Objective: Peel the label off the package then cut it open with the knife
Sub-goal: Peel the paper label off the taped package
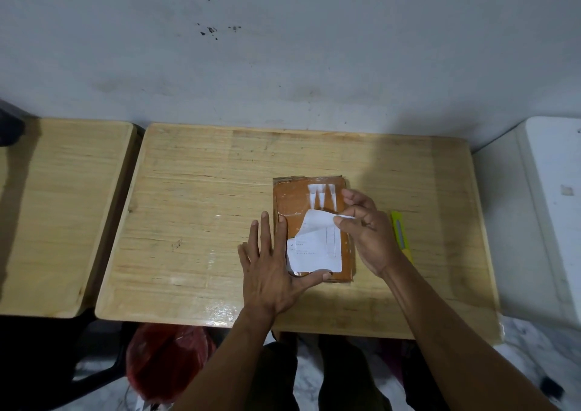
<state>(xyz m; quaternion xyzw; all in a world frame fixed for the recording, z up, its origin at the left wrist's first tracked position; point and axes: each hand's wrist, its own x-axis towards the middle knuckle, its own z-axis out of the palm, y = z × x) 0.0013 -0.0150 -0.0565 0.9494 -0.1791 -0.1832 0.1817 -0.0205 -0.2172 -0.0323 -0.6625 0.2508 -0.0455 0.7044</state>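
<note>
An orange-brown package (294, 198) wrapped in clear tape lies flat on the wooden table (195, 209). A white label (316, 250) covers its near half; the label's top edge is lifted and folded back. My right hand (366, 225) pinches that lifted edge between thumb and fingers. My left hand (270, 263) lies flat against the package's left side, thumb pressed on its near edge. White torn label strips remain stuck near the package's far end. A yellow utility knife (401, 234) rests on the table just right of my right hand, partly hidden by it.
A second wooden table (63, 215) stands to the left with a narrow gap between. A white surface (550, 209) sits at the right. The grey wall rises right behind the table. A red plastic bag (166, 360) lies on the floor below the near edge.
</note>
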